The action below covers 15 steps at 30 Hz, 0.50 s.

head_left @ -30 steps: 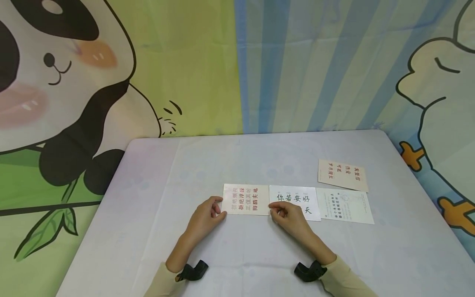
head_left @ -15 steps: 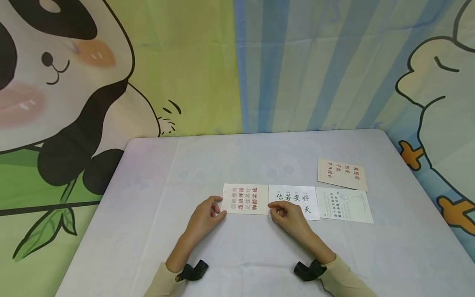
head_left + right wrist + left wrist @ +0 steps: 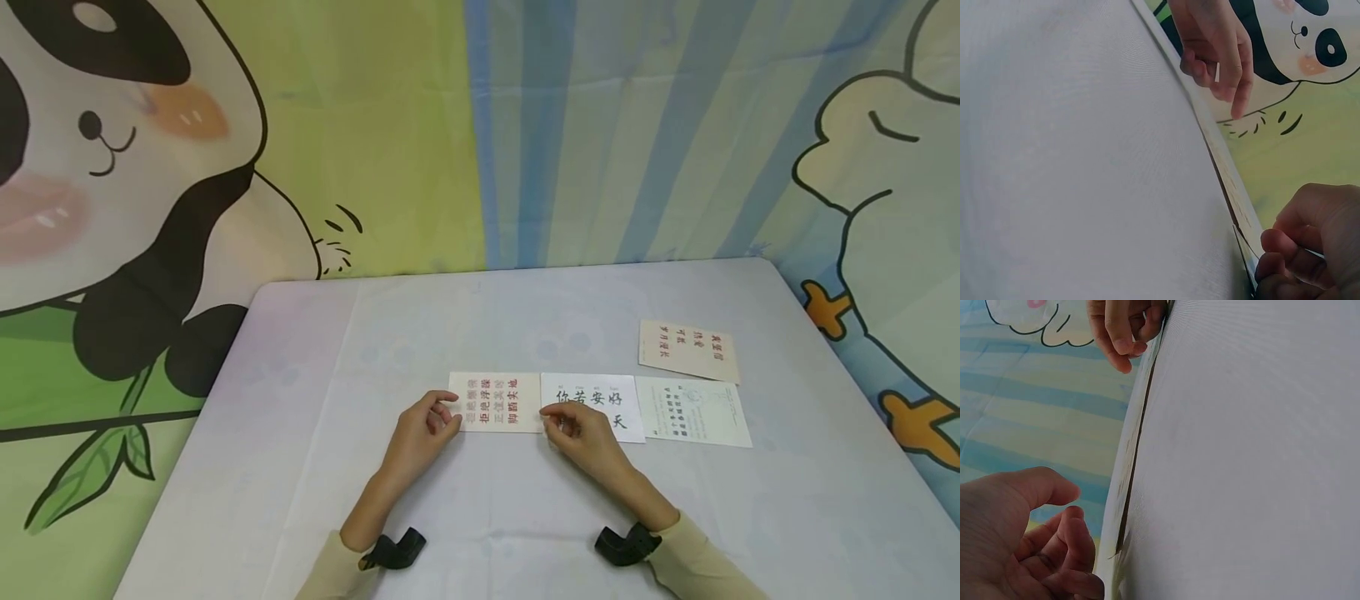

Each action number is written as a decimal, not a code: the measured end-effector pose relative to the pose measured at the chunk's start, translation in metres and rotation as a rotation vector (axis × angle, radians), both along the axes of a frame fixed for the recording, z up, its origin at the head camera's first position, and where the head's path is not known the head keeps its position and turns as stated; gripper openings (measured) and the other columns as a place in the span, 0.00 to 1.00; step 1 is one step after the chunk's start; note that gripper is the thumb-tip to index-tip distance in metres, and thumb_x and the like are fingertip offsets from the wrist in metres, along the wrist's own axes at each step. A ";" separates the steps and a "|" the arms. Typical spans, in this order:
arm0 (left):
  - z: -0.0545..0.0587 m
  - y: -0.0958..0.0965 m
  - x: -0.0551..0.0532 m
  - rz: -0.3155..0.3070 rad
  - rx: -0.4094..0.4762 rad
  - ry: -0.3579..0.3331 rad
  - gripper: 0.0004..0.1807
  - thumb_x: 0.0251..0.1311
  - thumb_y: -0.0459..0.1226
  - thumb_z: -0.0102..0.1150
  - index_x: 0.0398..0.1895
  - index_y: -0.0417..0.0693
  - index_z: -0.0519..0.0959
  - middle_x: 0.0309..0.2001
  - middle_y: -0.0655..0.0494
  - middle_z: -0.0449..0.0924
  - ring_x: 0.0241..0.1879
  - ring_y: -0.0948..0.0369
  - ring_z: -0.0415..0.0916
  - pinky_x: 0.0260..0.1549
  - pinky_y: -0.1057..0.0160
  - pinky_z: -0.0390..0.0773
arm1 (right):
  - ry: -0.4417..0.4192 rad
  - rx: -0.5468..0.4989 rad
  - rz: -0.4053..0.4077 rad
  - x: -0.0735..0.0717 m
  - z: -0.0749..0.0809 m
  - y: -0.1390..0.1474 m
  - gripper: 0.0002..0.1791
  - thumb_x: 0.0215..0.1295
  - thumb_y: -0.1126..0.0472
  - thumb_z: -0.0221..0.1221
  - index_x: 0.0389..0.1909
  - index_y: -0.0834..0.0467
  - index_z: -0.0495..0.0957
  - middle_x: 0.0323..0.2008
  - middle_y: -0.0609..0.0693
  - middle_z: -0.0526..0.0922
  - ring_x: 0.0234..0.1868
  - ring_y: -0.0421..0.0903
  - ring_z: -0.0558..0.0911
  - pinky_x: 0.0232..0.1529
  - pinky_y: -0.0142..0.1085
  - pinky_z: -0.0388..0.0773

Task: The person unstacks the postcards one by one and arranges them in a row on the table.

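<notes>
Three cards with printed Chinese characters lie side by side on the table in the head view. The cream card (image 3: pixel 501 402) with red and grey lettering is at the left, the white card (image 3: pixel 600 396) in the middle and the pale card (image 3: pixel 693 412) at the right. My left hand (image 3: pixel 420 433) is at the cream card's left edge, its thumb and forefinger apart in the left wrist view. My right hand (image 3: pixel 585 437) lies over the seam between the cream and white cards, fingers loosely curled. Neither visibly grips a card; exact right fingertip contact is hidden.
Another cream card (image 3: pixel 688 352) with red lettering lies behind the pale card, slightly turned. A white cloth covers the table (image 3: pixel 420 333). Behind it stands a backdrop (image 3: pixel 375 125) with a cartoon panda and stripes. Black wrist devices (image 3: pixel 626 546) sit on both forearms.
My left hand has risen slightly and shifted right, its fingertips now overlapping the cream card's left edge. My right hand and the cards stay nearly in place; the head view shifts a little.
</notes>
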State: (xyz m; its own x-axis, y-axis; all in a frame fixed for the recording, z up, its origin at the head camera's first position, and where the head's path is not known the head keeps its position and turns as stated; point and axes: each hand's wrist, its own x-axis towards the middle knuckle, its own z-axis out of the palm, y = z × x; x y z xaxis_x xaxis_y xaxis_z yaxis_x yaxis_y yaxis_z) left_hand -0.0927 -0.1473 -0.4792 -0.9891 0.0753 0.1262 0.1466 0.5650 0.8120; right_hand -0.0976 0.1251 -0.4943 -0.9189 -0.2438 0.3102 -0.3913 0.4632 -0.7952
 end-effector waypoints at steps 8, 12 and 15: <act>-0.002 0.008 -0.001 -0.031 0.072 0.039 0.21 0.54 0.31 0.68 0.52 0.39 0.77 0.29 0.61 0.75 0.25 0.66 0.70 0.28 0.68 0.73 | 0.039 -0.030 -0.029 -0.002 0.004 0.011 0.11 0.56 0.73 0.62 0.40 0.61 0.84 0.29 0.43 0.79 0.24 0.35 0.73 0.23 0.29 0.72; -0.004 0.016 -0.003 -0.059 0.125 0.087 0.22 0.53 0.29 0.68 0.52 0.36 0.76 0.31 0.58 0.75 0.29 0.65 0.72 0.29 0.68 0.74 | 0.050 -0.052 -0.078 -0.003 0.003 0.023 0.12 0.56 0.73 0.63 0.40 0.59 0.84 0.29 0.43 0.80 0.24 0.36 0.73 0.23 0.29 0.71; -0.004 0.022 -0.004 -0.076 0.165 0.095 0.23 0.51 0.28 0.68 0.52 0.35 0.76 0.32 0.57 0.75 0.31 0.63 0.73 0.29 0.69 0.74 | 0.052 -0.068 -0.104 -0.003 0.003 0.031 0.12 0.56 0.74 0.64 0.40 0.59 0.84 0.29 0.44 0.80 0.23 0.36 0.74 0.23 0.29 0.72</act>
State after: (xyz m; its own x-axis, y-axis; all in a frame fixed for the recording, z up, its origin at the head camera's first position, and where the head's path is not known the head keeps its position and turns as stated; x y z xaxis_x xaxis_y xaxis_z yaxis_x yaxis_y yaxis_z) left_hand -0.0971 -0.1256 -0.4828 -0.9645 0.1201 0.2351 0.2639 0.4098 0.8731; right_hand -0.1007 0.1564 -0.4914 -0.9202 -0.1251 0.3710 -0.3860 0.4490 -0.8059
